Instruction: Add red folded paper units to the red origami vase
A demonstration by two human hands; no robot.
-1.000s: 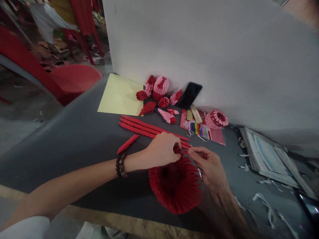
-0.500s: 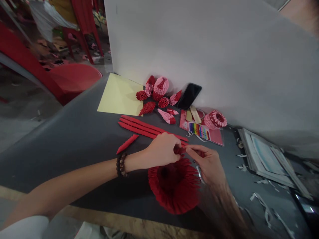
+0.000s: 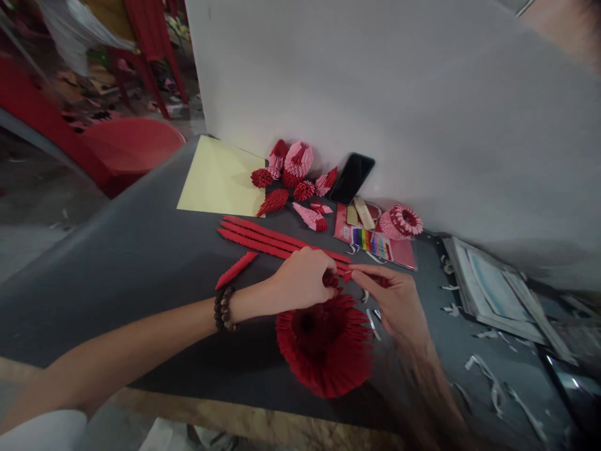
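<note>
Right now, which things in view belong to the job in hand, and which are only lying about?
Seemingly in the job:
red ruffled paper form, by left hand
small red piece, in right hand
long red strips, probably

Apparently lying about:
black phone
yellow sheet

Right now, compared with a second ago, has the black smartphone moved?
No. The black smartphone keeps its place against the yellow paper sheet; both sit slightly further left in the picture because the whole view has shifted.

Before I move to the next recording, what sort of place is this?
Probably an informal papercraft workspace, judging by the round, red, apparently folded-paper form, the smaller red-and-pink folded pieces near the wall and the curled white paper-like strips.
</note>
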